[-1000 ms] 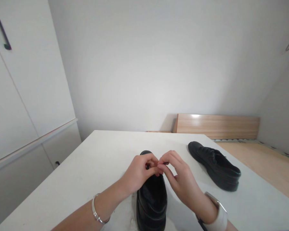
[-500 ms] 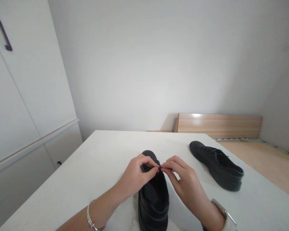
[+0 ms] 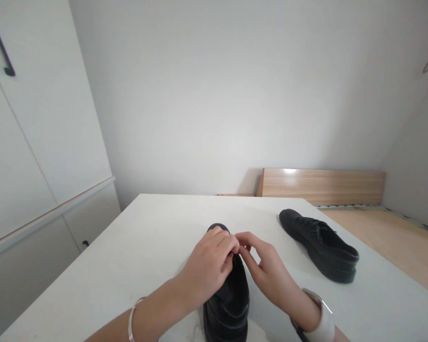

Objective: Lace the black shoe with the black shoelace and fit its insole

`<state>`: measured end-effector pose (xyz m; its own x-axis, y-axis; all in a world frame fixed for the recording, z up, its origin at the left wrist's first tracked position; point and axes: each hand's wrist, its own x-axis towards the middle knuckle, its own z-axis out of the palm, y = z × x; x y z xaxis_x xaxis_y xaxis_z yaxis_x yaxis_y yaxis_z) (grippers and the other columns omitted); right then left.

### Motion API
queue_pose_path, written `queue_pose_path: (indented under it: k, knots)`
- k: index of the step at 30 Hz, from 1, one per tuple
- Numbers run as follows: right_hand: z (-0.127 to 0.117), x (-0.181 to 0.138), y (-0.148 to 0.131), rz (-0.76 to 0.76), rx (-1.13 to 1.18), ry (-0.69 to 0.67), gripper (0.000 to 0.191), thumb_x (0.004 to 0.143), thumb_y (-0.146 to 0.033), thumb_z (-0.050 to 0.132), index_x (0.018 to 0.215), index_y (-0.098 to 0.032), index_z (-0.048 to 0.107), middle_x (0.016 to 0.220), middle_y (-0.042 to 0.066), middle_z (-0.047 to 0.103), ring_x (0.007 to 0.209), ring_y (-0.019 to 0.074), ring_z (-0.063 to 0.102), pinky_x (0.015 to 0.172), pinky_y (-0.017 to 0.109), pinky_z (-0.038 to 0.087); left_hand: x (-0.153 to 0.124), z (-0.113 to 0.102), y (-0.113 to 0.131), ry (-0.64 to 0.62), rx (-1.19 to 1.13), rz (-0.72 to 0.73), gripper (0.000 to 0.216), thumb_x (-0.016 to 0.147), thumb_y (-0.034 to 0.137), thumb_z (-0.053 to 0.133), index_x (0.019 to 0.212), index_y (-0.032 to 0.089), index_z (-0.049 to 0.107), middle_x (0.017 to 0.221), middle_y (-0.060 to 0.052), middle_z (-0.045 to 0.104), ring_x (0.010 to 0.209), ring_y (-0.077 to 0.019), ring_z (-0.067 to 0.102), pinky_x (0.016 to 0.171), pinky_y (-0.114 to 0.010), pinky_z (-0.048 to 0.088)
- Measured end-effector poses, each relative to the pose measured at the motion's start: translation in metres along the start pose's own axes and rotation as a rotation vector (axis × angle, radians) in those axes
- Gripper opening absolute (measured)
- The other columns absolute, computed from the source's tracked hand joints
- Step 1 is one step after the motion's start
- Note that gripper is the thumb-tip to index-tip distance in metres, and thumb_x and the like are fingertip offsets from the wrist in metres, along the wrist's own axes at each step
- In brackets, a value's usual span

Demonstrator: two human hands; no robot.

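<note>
A black lace-up shoe [image 3: 231, 304] stands at the near middle of the table, toe pointing away from me. My left hand [image 3: 212, 259] lies over its lacing with fingers curled in a closed grip. From the right, my right hand [image 3: 262, 261] pinches with thumb and forefinger right against the left fingertips, above the shoe's opening. Both grips meet where the shoelace is, but the fingers hide most of it. A matching black shoe [image 3: 321, 244] rests to the right, its lace on top, with neither hand touching it.
The white table [image 3: 157, 228] carries both shoes. On the left stands a white cabinet [image 3: 46, 118] with dark handles. Beyond the table's right edge are a wooden headboard [image 3: 324, 183] and a tan bed board [image 3: 381, 232], with a pale wall behind.
My left hand has turned over, its fingers curling down and covering the lacing. My right hand stays in a pinch, shifted slightly left. Both shoes stay in place.
</note>
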<state>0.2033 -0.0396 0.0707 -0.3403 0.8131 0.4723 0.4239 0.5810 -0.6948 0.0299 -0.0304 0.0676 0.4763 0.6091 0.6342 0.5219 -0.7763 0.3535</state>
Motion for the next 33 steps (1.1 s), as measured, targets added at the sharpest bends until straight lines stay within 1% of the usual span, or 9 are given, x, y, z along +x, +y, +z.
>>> queue_pose_path:
  k: [3,7,11,15,19,27,30,32,33]
  knots:
    - [0.005,0.008,0.007,0.094,0.044,-0.006,0.017,0.094,-0.022,0.052,0.090,-0.018,0.068,0.078,0.001,0.067,0.071,0.0162,0.056,0.067,0.029,0.045,-0.001,0.007,-0.004,0.067,0.208,0.098,0.024,0.084,-0.002,0.044,0.084,0.021,0.051,0.080,-0.002,0.055,0.077,-0.0208,0.046,0.069,-0.033,0.042]
    - [0.001,0.017,0.015,0.192,0.240,-0.096,0.019,0.089,-0.030,0.059,0.087,-0.017,0.073,0.078,0.002,0.071,0.076,0.0179,0.061,0.073,0.030,0.048,-0.001,0.013,-0.008,0.100,0.350,0.180,0.020,0.091,0.002,0.044,0.083,0.019,0.052,0.079,-0.003,0.054,0.074,-0.0212,0.046,0.067,-0.034,0.044]
    - [-0.008,0.024,0.021,0.247,0.366,-0.205,0.026,0.085,-0.040,0.065,0.086,-0.016,0.073,0.076,0.002,0.071,0.070,0.0154,0.060,0.067,0.029,0.047,-0.003,0.014,-0.010,0.110,0.344,0.211,0.020,0.095,0.005,0.043,0.083,0.018,0.052,0.078,-0.003,0.054,0.074,-0.0201,0.046,0.066,-0.033,0.044]
    - [-0.006,0.026,0.024,0.227,0.369,-0.195,0.022,0.084,-0.036,0.064,0.084,-0.015,0.069,0.073,0.001,0.067,0.067,0.0137,0.057,0.065,0.028,0.044,-0.005,0.012,-0.012,0.159,0.313,0.191,0.019,0.096,0.005,0.042,0.087,0.017,0.054,0.077,-0.003,0.055,0.074,-0.0197,0.048,0.068,-0.032,0.045]
    - [0.003,0.022,0.020,0.180,0.238,-0.099,0.005,0.078,-0.019,0.058,0.077,-0.017,0.062,0.066,-0.003,0.056,0.063,0.0120,0.049,0.060,0.025,0.039,-0.012,0.004,-0.013,0.123,0.294,0.099,0.012,0.099,0.013,0.044,0.098,0.017,0.055,0.080,-0.004,0.057,0.075,-0.0204,0.051,0.068,-0.033,0.046]
    - [0.014,0.016,0.010,0.013,-0.143,0.125,0.015,0.069,-0.005,0.049,0.071,-0.019,0.054,0.068,-0.003,0.048,0.062,0.0132,0.045,0.057,0.026,0.035,-0.026,-0.005,-0.011,0.112,0.025,-0.116,0.018,0.095,0.011,0.048,0.089,0.020,0.061,0.080,-0.003,0.061,0.078,-0.0190,0.058,0.069,-0.031,0.048]
    - [0.011,0.008,0.015,0.050,-0.104,0.098,0.012,0.076,-0.009,0.049,0.076,-0.019,0.055,0.072,-0.002,0.048,0.063,0.0134,0.046,0.058,0.027,0.039,-0.026,-0.008,-0.009,0.097,-0.072,-0.233,0.015,0.090,0.011,0.055,0.098,0.021,0.061,0.086,-0.004,0.062,0.083,-0.0204,0.060,0.075,-0.034,0.052]
    - [0.007,0.000,0.017,0.127,-0.006,0.025,0.013,0.083,-0.017,0.051,0.094,-0.019,0.057,0.082,0.000,0.051,0.067,0.0137,0.049,0.061,0.028,0.044,-0.027,-0.010,-0.007,0.058,-0.137,-0.300,0.037,0.082,0.014,0.066,0.116,0.023,0.056,0.102,-0.007,0.062,0.096,-0.0235,0.060,0.085,-0.040,0.053]
    - [0.006,-0.004,0.018,0.174,0.049,-0.026,0.022,0.085,-0.022,0.054,0.107,-0.020,0.055,0.088,0.001,0.051,0.070,0.0141,0.051,0.063,0.028,0.047,-0.027,-0.010,-0.007,0.029,-0.171,-0.325,0.052,0.077,0.015,0.071,0.125,0.024,0.052,0.112,-0.008,0.060,0.104,-0.0254,0.059,0.092,-0.044,0.052]
